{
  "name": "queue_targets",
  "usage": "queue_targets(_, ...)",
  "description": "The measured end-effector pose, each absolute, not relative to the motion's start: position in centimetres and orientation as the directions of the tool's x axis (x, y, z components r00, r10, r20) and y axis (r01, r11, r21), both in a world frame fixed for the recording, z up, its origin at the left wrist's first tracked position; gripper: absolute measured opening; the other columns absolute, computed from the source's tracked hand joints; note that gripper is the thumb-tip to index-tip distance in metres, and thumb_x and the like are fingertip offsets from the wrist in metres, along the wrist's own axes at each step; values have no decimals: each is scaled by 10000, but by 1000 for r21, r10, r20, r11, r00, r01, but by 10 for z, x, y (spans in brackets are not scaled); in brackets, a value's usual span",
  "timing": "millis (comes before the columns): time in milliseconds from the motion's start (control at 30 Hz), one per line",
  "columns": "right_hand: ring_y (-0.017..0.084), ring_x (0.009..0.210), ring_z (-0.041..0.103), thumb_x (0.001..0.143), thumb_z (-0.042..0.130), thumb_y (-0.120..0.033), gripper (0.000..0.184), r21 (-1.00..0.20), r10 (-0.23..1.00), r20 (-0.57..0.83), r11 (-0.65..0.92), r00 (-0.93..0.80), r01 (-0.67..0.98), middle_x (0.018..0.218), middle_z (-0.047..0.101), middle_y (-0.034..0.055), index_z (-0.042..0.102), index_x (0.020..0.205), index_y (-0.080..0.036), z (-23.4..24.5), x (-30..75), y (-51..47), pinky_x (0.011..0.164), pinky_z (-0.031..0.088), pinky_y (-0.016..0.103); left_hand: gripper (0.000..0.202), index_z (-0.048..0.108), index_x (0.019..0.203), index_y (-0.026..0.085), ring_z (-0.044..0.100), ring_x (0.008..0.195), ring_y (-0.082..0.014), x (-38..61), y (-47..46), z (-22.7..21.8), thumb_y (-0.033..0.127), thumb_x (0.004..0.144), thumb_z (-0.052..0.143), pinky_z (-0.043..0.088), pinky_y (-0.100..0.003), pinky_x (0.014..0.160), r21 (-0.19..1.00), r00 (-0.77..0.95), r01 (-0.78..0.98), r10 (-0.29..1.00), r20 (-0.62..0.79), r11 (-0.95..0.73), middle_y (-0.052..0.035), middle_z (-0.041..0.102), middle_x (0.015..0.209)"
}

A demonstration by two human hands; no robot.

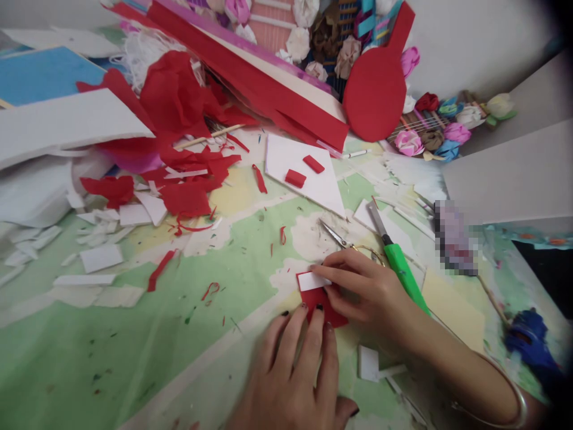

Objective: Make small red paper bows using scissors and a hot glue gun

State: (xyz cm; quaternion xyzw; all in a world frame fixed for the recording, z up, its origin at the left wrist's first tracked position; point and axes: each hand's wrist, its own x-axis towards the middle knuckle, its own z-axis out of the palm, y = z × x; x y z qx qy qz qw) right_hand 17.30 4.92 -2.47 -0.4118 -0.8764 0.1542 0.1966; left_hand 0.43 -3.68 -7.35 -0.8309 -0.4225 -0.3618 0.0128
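The left hand lies palm down with its fingers loosely spread, holding nothing; the fingertips (the nails are painted dark) rest on the lower left part of a red piece. This red piece lies on the green and white table, between the two hands. Just to the right of the left hand, a small white block sits below the other forearm, near some thin white slivers.

The right hand reaches in from the right, its fingers pinching the right end of a white strip, which lies along the red piece's upper edge. A green-handled knife lies just beyond this hand, blade pointing away, and scissors lie beside it, their loops partly hidden.

Farther off, a white board carries two small red blocks. White offcuts are scattered to the left, near crumpled red sheets. At the back stands a red paddle shape, beside colourful flowers.
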Motion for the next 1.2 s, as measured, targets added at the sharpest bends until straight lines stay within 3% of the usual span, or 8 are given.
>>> queue_targets(233,176,905,595,867,543,-147,285,-398,769,214,631,-602,665,1029,606,105,647,1129,-186,-24,173,47,753,547,317,443,695,978,101,566,1063,-341,6,-37,-75,419,922,391,398,-469,912,286,374,712,691,618,-642,-159,690,1056)
queue_targets(433,176,910,594,878,541,-174,289,-391,775,212,625,-595,676,1039,602,96,634,1149,-214,-26,174,46,754,553,323,438,690,980,106,555,1064,-339,5,-37,-75,419,921,388,384,-467,914,301,370,708,698,613,-639,-162,672,1073)
queue_targets(833,163,918,581,867,530,-100,301,-421,790,206,605,-578,676,1060,590,122,654,1137,-149,-22,172,45,775,544,310,452,659,1067,149,511,1129,-300,1,-37,-80,454,941,351,341,-419,952,333,401,705,739,541,-626,-130,628,1158)
queue_targets(1067,164,957,576,867,520,-88,295,-439,815,164,565,-556,699,1064,605,107,626,1137,-143,-19,173,44,835,532,313,396,642,1077,178,502,1175,-269,3,-39,-81,86,918,291,352,-400,950,343,376,731,768,518,-590,-98,634,1175)
queue_targets(1200,149,934,574,862,528,-68,246,-459,813,164,565,-559,686,1035,604,97,659,1054,-150,-19,172,43,800,532,284,373,643,1067,185,508,1181,-256,4,-40,-81,83,914,318,362,-391,962,339,363,741,771,523,-579,-86,626,1198)
